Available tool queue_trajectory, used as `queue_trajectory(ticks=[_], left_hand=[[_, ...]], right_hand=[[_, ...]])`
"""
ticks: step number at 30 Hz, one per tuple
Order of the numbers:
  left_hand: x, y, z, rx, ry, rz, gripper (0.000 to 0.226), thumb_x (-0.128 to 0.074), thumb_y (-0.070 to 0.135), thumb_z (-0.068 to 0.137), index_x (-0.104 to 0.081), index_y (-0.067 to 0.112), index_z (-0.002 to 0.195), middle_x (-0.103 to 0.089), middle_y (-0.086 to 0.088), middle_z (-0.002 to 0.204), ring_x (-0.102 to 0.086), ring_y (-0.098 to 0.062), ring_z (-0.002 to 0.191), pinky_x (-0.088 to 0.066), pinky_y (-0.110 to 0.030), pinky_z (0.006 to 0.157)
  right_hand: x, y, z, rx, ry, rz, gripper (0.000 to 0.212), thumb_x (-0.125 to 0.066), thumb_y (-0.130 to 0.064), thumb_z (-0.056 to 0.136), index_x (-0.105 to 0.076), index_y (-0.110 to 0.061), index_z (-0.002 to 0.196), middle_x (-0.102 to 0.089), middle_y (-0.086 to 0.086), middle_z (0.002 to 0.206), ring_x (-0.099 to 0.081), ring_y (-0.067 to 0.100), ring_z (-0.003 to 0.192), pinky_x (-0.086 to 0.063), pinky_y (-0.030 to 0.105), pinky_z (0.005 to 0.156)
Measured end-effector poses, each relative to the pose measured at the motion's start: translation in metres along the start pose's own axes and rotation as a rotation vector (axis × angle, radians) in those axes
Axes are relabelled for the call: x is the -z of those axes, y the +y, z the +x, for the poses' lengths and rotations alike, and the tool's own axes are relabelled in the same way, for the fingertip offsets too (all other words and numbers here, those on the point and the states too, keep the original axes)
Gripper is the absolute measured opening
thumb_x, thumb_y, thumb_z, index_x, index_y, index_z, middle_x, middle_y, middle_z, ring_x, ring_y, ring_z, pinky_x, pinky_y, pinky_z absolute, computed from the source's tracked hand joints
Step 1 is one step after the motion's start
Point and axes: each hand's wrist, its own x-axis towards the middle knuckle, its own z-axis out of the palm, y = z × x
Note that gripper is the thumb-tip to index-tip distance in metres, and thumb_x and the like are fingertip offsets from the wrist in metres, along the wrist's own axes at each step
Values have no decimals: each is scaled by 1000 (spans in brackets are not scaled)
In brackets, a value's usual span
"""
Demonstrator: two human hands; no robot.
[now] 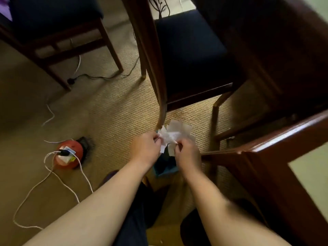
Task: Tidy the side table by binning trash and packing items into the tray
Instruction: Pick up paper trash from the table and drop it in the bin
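two chairs, two hands, perhaps one bin

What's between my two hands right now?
In the head view, a bunch of crumpled white paper scraps spans the gap, pinched by the left hand and the right hand, above a blue bin on the carpet.

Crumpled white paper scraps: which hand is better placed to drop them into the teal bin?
Probably right. Both hands pinch the crumpled white paper scraps, but the right hand sits directly over the teal bin, while the left hand is off its edge.
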Motion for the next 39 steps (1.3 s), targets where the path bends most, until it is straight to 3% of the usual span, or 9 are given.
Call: queue_trajectory(ticks=[5, 7, 12, 16, 21, 25, 31, 33, 39], left_hand=[[-80, -39, 36, 66, -56, 30, 17, -58, 25, 100, -74, 23, 94, -69, 6, 87, -65, -17, 86, -51, -28, 79], [-100, -50, 47, 138, -199, 53, 20, -57, 24, 101, -71, 22, 114, -72, -3, 107, -68, -23, 99, -57, -38, 91], [-95, -55, 42, 100, -346, 75, 46, -63, 17, 97, -57, 24, 142, -66, -5, 134, -62, -26, 122, -49, -35, 103], [-37, -20, 0, 32, -236, -15, 46, -62, 16, 98, -58, 24, 143, -65, 1, 138, -59, -18, 129, -46, -33, 112], [85, 78, -98, -157, -47, -232, 22, -64, 21, 98, -70, 32, 116, -73, 15, 106, -68, -3, 100, -58, -34, 94], [160, 167, -176, -396, -97, -254, 19, -66, 25, 99, -69, 34, 114, -72, 19, 103, -70, -3, 97, -62, -32, 82], [166, 280, -234, -792, -250, -142, 24, -68, 24, 95, -70, 24, 119, -70, 18, 102, -70, -6, 91, -61, -29, 79], [147, 314, -243, -876, -260, -122, 21, -68, 24, 96, -72, 23, 116, -70, 20, 103, -69, -4, 89, -60, -28, 76], [77, 405, -276, -1002, -344, -115, 19, -67, 26, 96, -73, 25, 113, -71, 19, 101, -69, 0, 86, -61, -30, 74]], right_hand=[[-72, 60, 37, -43, -240, -179, 13, -58, -33, 95, -64, -27, 106, -65, 1, 106, -66, 23, 94, -58, 37, 78], [-85, 68, 41, -51, -366, -164, 11, -55, -34, 94, -64, -32, 101, -67, 5, 117, -64, 29, 105, -55, 45, 92], [-67, 55, 25, -145, -436, -35, 37, -45, -20, 106, -63, -25, 138, -62, 8, 136, -58, 31, 122, -47, 40, 107], [-1, 5, -17, -126, -314, 101, 43, -47, -14, 102, -57, -20, 144, -59, 7, 144, -54, 26, 131, -42, 35, 111], [148, -84, -116, 86, -57, 245, 38, -52, -16, 103, -61, -20, 140, -62, 0, 136, -57, 17, 125, -43, 28, 108], [286, -106, -194, 167, 299, 316, 34, -59, -12, 100, -65, -19, 132, -67, -5, 120, -62, 8, 111, -54, 23, 97], [424, -28, -261, 66, 752, 207, 34, -68, -2, 92, -72, -14, 124, -68, -1, 115, -65, 16, 105, -52, 26, 96], [454, 13, -284, -35, 818, 180, 33, -66, -4, 95, -70, -16, 126, -64, -2, 118, -65, 15, 102, -51, 20, 91], [496, 132, -321, -335, 819, 112, 41, -72, -16, 92, -66, -22, 132, -52, 4, 122, -58, 29, 113, -55, 42, 95]])
